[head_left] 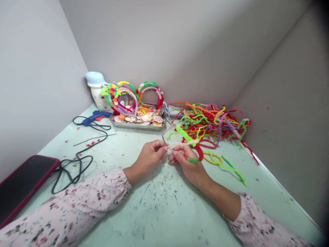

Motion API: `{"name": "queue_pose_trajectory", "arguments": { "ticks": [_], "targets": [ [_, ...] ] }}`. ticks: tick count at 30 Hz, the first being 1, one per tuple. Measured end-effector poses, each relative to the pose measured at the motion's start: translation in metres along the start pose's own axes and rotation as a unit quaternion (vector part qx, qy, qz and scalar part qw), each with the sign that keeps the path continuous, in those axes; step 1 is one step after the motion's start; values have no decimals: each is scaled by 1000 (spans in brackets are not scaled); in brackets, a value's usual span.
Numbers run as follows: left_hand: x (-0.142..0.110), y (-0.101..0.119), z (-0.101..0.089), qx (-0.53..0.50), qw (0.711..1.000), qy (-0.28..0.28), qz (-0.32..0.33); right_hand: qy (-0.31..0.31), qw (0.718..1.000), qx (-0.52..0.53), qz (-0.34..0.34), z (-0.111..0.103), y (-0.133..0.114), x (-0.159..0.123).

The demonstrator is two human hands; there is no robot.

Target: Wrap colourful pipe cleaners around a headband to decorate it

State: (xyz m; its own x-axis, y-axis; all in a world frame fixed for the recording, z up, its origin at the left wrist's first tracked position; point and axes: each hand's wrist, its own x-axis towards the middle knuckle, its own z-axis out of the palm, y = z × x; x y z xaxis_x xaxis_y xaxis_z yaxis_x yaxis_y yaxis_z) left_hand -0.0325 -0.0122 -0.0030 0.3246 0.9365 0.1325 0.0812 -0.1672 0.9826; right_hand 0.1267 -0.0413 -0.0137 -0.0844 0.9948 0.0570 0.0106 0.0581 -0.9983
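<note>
Room: a corner of pale grey walls closes the back and both sides of the counter.

Counter: the pale green counter carries many small dark specks and red scraps.

Left side: a phone in a red case lies at the edge, and a black cord loops beside it. A blue glue gun lies at the end of this cord.

Back: a white jar with a pale blue lid stands near the corner. Next to it is a metal tray full of shells, and colourful headbands stand upright behind the shells.

Right side: a big tangled heap of pipe cleaners lies against the right wall. A yellow loop and a green strand lie loose in front of it.

Held piece: a thin grey band curves up from the hands. A cream pipe cleaner points right and slightly up from the fingers, with green and red pieces on it.

Hands: the left hand and right hand are close together above the counter, and both pinch the piece between finger and thumb.

Sleeves: pale floral sleeves cover both forearms only partly.
</note>
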Motion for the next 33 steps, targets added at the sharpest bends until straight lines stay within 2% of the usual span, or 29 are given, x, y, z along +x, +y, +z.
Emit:
{"name": "queue_pose_trajectory", "arguments": {
  "ticks": [9,19,27,33],
  "targets": [
    [0,2,1,-2,1000,-4,3,16,1000,-19,-11,-3,4,3],
    [0,-3,2,-15,1000,1,0,5,999,-42,-16,-2,9,0],
    [2,-4,2,-15,1000,11,-18,9,993,-100,-64,-3,6,-3],
    [1,6,4,-16,999,21,-25,-3,984,-155,-89,-2,-3,-8]
  ]
}}
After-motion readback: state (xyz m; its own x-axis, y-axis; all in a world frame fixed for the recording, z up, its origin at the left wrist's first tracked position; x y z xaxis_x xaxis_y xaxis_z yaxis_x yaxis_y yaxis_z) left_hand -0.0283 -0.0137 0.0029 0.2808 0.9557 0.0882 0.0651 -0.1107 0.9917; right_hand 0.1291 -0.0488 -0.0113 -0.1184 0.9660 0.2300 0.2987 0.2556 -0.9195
